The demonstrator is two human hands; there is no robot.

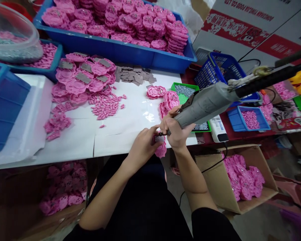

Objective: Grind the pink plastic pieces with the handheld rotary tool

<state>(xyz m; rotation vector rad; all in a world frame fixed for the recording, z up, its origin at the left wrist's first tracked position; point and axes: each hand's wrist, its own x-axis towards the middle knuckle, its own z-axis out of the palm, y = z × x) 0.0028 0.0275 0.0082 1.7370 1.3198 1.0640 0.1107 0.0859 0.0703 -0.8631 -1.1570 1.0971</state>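
My right hand (177, 129) is wrapped round a grey electric screwdriver (203, 105) that hangs tilted from a black cord. Its bit points down onto a pink plastic part (161, 151) with a grey metal plate on it, at the table's front edge. With fingers closed on that part, my left hand (143, 144) holds it steady from the left. Just beyond my hands stand stacked pink parts (171, 100), and beside them a green tray (184, 87) of small screws. A second green tray (203, 126) lies partly hidden behind the screwdriver.
A long blue bin (110, 48) of stacked pink parts spans the back. On the left are pink parts with plates (82, 78), small pink pegs (106, 106) and loose metal plates (134, 75). A cardboard box (256, 187) of pink parts stands low at right.
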